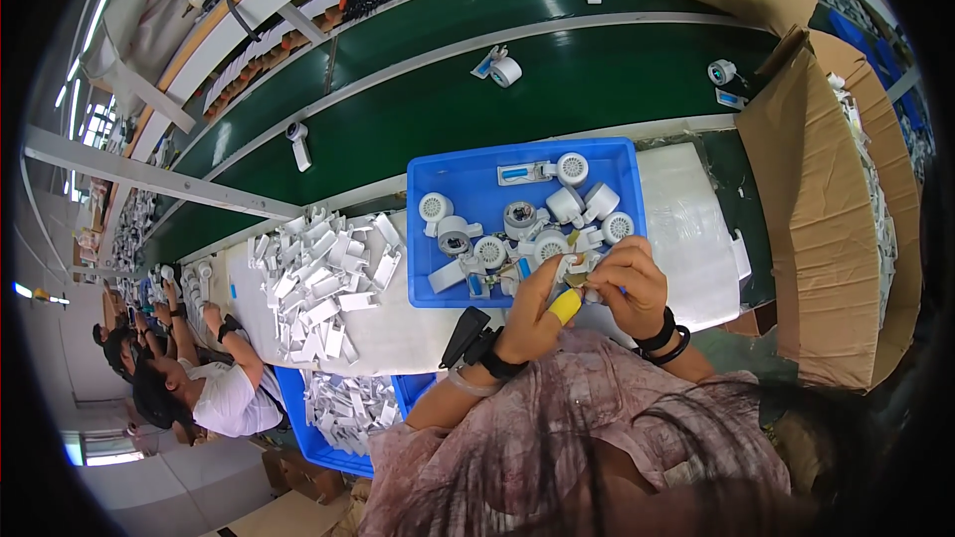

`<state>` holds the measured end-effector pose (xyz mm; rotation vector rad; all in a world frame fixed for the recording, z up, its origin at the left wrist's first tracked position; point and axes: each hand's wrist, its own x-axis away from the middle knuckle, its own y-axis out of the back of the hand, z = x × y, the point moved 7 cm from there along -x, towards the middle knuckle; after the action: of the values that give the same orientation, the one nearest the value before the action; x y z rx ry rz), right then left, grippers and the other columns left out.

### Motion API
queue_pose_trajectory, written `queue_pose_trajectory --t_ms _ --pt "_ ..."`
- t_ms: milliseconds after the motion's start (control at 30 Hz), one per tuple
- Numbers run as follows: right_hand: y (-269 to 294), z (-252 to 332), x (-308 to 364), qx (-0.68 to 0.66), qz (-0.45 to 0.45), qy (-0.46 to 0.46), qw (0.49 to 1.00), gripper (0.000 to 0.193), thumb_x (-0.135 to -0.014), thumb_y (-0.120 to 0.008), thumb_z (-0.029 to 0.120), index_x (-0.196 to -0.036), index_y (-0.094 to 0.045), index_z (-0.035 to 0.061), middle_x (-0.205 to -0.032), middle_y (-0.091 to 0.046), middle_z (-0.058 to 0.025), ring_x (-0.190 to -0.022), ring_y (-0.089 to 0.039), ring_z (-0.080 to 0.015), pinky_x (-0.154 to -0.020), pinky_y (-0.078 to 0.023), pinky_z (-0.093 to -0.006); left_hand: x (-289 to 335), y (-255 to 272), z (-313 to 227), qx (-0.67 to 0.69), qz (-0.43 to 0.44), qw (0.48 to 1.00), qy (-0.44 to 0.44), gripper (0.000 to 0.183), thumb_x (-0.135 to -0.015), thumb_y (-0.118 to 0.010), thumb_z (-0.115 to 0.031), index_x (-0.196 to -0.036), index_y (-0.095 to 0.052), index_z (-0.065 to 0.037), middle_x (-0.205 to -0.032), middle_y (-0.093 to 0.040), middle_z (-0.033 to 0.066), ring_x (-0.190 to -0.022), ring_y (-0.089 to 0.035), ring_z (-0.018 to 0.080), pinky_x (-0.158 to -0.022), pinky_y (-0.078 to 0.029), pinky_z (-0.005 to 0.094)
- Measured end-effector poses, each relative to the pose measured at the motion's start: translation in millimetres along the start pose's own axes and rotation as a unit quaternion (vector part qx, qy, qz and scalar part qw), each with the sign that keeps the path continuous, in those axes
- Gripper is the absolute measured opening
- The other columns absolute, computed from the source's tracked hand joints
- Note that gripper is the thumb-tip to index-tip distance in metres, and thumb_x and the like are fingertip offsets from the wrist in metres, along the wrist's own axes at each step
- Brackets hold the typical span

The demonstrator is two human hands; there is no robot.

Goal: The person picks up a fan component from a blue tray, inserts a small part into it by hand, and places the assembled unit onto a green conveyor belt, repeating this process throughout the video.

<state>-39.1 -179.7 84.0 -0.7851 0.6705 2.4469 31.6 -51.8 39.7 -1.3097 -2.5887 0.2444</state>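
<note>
Over the near edge of a blue bin (416, 239), my left hand (529, 323) is closed around a small white plastic part (574, 267). A bright yellow piece (564, 307) shows at its thumb; it looks like a finger cover, though I cannot be sure. My right hand (633, 288) is closed too, its fingertips pinched together against the near side of that part. Whatever those fingertips hold is hidden. Inside the bin lie several white handheld fan bodies, with round grilled heads (572, 169) and some blue batteries (517, 174) in open handles.
Loose white plastic covers (328, 278) are heaped left of the bin, with more in a lower blue bin (348, 413). Beyond runs a green conveyor (398, 109) carrying scattered fan units (505, 71). A cardboard box (816, 209) stands right. Co-workers (214, 393) sit at left.
</note>
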Motion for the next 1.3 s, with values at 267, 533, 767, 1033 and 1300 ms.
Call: queue_pose_trajectory --t_ms 267,533,767,1033,1300 --pt "1.0 -2.2 -1.4 0.01 0.031 0.004 0.999 0.024 -0.065 -0.075 -0.003 -0.084 -0.07 0.0102 -0.085 -0.06 -0.0016 -0.085 -0.052 -0.0247 -0.08 -0.042 -0.0348 1.4 -4.2 1.0 -0.047 -0.023 0.998 -0.024 0.044 -0.089 -0.057 -0.011 -0.129 -0.045 0.002 -0.105 -0.059 0.011 -0.097 -0.056 0.0167 -0.085 -0.044 0.029" --pt "1.4 -3.1 -2.4 0.007 0.037 0.007 0.999 0.025 -0.064 -0.076 -0.002 -0.085 -0.07 0.0102 -0.083 -0.061 -0.0013 -0.082 -0.053 -0.0235 -0.082 -0.042 -0.0358 0.3 -5.0 1.9 -0.076 -0.022 0.997 -0.01 0.04 -0.092 -0.052 -0.011 -0.129 -0.046 0.002 -0.099 -0.06 0.0091 -0.074 -0.057 0.0132 -0.063 -0.046 0.0266" --pt "1.0 -7.4 -3.5 -0.005 0.05 0.011 0.999 0.025 -0.064 -0.076 -0.003 -0.085 -0.07 0.0102 -0.082 -0.06 -0.0016 -0.081 -0.053 -0.023 -0.082 -0.042 -0.0359 -1.6 -2.8 3.6 -0.152 -0.037 0.988 -0.011 0.04 -0.09 -0.051 -0.007 -0.128 -0.045 0.003 -0.109 -0.058 0.0195 -0.096 -0.06 0.0312 -0.084 -0.046 0.0347" --pt "-0.3 2.5 -4.0 0.045 0.051 0.02 0.997 0.027 -0.064 -0.075 -0.003 -0.088 -0.069 0.0084 -0.083 -0.06 -0.0044 -0.081 -0.056 -0.0254 -0.082 -0.043 -0.0369 -3.6 -2.3 -5.1 -0.205 -0.037 0.977 -0.037 0.042 -0.088 -0.051 -0.006 -0.128 -0.045 0.003 -0.114 -0.057 0.023 -0.104 -0.058 0.0386 -0.089 -0.045 0.0371" --pt "0.1 12.0 -7.0 0.041 0.065 0.075 0.994 0.028 -0.064 -0.075 -0.002 -0.091 -0.067 0.0037 -0.084 -0.059 -0.0088 -0.079 -0.058 -0.0286 -0.074 -0.047 -0.038 -5.2 -8.9 -8.8 -0.231 -0.001 0.969 -0.09 0.038 -0.094 -0.053 -0.019 -0.126 -0.048 0.0 -0.112 -0.057 0.0147 -0.102 -0.057 0.0249 -0.087 -0.045 0.0329"
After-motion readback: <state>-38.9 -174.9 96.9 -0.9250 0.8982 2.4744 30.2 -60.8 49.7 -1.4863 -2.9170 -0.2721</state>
